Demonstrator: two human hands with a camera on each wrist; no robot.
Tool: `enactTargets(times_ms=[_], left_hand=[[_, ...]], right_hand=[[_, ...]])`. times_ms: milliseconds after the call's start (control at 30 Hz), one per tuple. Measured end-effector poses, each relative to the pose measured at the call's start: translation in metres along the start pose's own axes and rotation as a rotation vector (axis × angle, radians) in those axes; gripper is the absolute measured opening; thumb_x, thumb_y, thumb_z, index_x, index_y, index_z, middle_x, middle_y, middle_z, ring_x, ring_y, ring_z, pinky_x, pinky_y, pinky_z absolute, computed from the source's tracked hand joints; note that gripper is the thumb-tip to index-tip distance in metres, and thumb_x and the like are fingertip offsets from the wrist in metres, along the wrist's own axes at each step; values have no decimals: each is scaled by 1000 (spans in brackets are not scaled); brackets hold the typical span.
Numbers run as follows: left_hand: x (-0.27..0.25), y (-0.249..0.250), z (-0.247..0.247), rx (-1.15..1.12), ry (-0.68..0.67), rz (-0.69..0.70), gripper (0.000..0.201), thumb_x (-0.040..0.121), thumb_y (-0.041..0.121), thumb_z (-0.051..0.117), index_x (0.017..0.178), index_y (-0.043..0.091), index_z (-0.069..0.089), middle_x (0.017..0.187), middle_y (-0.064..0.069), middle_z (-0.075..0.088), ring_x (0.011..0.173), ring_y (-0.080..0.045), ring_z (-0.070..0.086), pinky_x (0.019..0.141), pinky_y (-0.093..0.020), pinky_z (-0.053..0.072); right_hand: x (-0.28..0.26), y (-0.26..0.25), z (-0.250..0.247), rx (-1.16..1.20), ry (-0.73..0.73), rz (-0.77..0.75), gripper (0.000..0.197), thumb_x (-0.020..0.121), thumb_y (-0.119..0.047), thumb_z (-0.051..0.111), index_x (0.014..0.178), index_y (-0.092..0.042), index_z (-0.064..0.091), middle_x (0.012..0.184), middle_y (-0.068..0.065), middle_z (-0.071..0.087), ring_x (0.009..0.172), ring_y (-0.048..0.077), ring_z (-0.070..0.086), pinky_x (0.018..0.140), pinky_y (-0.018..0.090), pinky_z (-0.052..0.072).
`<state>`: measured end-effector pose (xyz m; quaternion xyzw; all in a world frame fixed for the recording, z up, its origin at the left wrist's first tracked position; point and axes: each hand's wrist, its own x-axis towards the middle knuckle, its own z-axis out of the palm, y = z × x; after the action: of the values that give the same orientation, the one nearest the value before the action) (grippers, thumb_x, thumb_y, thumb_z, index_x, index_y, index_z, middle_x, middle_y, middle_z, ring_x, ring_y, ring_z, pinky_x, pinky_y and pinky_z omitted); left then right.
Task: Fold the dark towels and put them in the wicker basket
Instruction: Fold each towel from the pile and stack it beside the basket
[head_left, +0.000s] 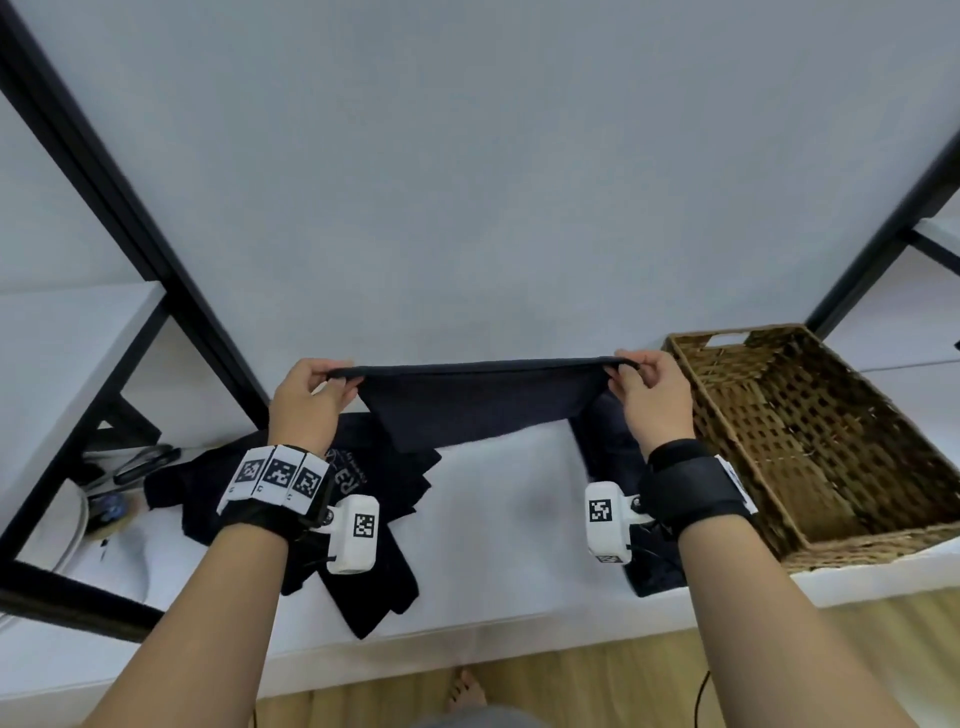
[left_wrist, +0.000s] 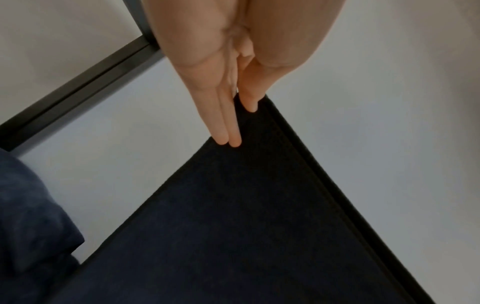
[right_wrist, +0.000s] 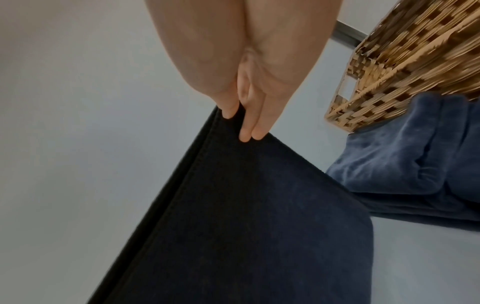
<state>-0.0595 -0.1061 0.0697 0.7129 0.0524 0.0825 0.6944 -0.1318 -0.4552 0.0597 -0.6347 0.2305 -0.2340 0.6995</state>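
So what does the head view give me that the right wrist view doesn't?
Only the head view shows the left hand pinching the towel's other corner, the pile of dark clothes on the left, and the basket's inside, with no towels in it. Only the right wrist view shows, close up, the right hand's fingers pinching the towel's hem. Both show the right hand, the towel, the basket and the blue cloth beside it.

I hold one dark towel (head_left: 483, 400) stretched taut by its top corners, hanging doubled. More dark towels (head_left: 374, 519) lie heaped below. The wicker basket (head_left: 810, 436) sits empty at right.
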Motion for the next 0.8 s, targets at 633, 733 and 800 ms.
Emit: enactTargets(times_ms=[633,733,800], left_hand=[[-101,-170,-43,655,-309,-412,22,96,-2,48,87,14,59,103,-2,70,93,-19,69,91,-40,54],[-98,-180,-41,714,-336,-444,21,96,-3,46,89,11,60,92,-11,71,89,-28,69,76,-27,53],[-91,-183,-38,739,-332,-477,25,97,2,44,85,20,57,80,-9,71,79,-24,69,62,-19,47]], right_hand=[[-96,181,-75,-579,-143,516,16,93,-9,60,86,-23,60,99,6,69,100,28,66,95,52,51],[-97,185,-73,-645,-163,551,11,92,-9,61,89,-19,62,95,7,71,95,27,68,93,49,52],[-91,186,-68,-706,-151,541,8,92,-11,62,91,-19,63,90,7,72,91,27,68,87,42,53]])
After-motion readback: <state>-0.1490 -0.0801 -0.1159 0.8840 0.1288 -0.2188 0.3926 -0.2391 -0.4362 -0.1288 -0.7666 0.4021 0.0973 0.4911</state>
